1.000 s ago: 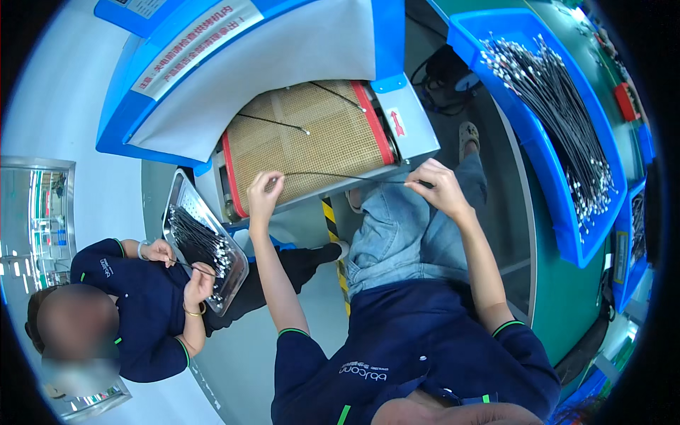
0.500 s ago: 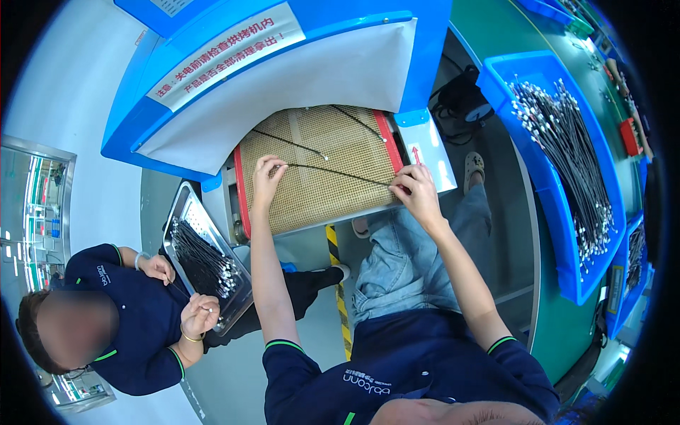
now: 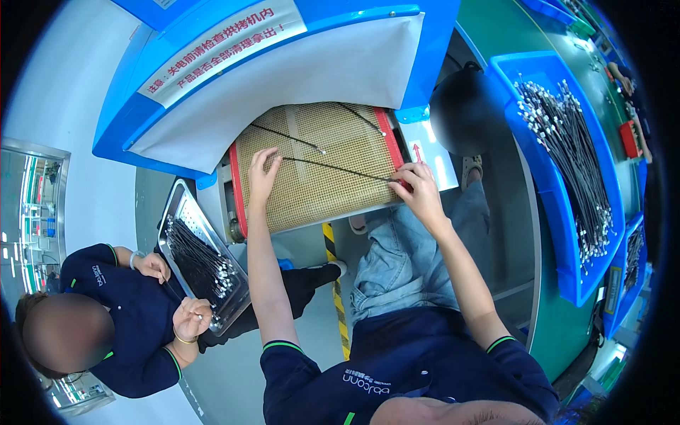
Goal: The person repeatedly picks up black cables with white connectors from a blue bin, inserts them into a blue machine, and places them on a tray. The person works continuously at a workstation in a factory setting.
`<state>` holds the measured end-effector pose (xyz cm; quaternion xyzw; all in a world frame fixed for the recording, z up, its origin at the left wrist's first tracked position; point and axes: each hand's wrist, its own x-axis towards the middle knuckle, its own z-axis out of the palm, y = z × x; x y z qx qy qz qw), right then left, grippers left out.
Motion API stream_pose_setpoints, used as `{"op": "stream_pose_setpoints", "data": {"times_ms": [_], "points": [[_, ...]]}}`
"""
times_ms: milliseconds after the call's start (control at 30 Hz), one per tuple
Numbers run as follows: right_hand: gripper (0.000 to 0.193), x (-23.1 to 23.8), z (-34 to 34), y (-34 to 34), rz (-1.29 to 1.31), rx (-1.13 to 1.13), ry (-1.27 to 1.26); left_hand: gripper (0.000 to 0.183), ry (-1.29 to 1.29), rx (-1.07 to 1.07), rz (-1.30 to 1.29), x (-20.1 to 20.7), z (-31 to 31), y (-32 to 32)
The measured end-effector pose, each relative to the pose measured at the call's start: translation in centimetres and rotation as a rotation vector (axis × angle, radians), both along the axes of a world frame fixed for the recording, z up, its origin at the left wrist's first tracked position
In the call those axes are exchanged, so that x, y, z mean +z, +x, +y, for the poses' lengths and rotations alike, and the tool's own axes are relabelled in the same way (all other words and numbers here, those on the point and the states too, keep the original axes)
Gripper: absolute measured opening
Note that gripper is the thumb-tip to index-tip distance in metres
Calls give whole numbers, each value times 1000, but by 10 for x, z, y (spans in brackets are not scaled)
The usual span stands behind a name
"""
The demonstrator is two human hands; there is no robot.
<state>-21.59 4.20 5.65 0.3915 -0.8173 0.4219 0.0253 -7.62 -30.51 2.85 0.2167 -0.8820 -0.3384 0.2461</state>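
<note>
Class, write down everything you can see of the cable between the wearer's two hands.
The cable is thin, black and flexible-looking. It slants almost straight across the tan belt, its left end farther from the wearer. The right hand pinches it; its other end meets the left hand, grip there unclear. Whether it touches the belt cannot be told.

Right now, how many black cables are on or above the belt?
3: front cable between left hand and right hand; back-left cable; back-right cable. More may hide behind the curtain.
</note>
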Motion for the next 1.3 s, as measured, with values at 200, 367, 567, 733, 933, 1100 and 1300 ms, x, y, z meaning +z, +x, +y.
{"op": "stream_pose_setpoints", "data": {"times_ms": [200, 367, 567, 733, 933, 1100, 1300], "points": [[15, 44, 52, 1, -101, -43, -109, 36, 105, 116, 194, 11, 16, 1], [19, 132, 118, -4, 179, -297, -159, 29, 195, 212, 442, 21, 104, 30], [39, 200, 197, -14, 258, -766, 37, 11, 322, -84, 353, 3, 265, 44], [73, 180, 239, -45, 25, -869, 437, 16, 461, -545, 21, -22, 356, 22], [47, 178, 208, -81, -42, -853, 586, 18, 600, -792, -365, -72, 367, 30], [25, 188, 222, -88, 75, -850, 461, 19, 739, -695, -337, -78, 365, 29], [31, 226, 249, -96, 115, -801, 363, 17, 691, -702, -315, -82, 366, 27]]}}
